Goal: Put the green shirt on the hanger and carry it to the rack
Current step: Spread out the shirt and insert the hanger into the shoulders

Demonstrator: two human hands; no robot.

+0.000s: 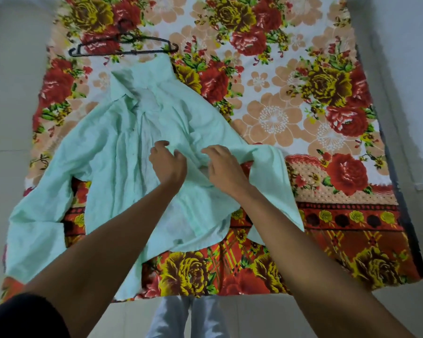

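Green shirt [122, 152] pinched mid-frame by left hand [167, 162] and right hand [224, 164]; hanger [122, 46] left lying upper left on blanket [303, 98]

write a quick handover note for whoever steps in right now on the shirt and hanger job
Left hand: fingers curled, gripping the pale green cotton shirt mid-body.
Right hand: pinching the shirt fabric beside it.
Shirt lies spread on the floral blanket, collar away from the person.
Dark wire hanger lies just beyond the collar, untouched.
Done: nothing yet.
Left: hanger into shirt, carry to rack (not in view).
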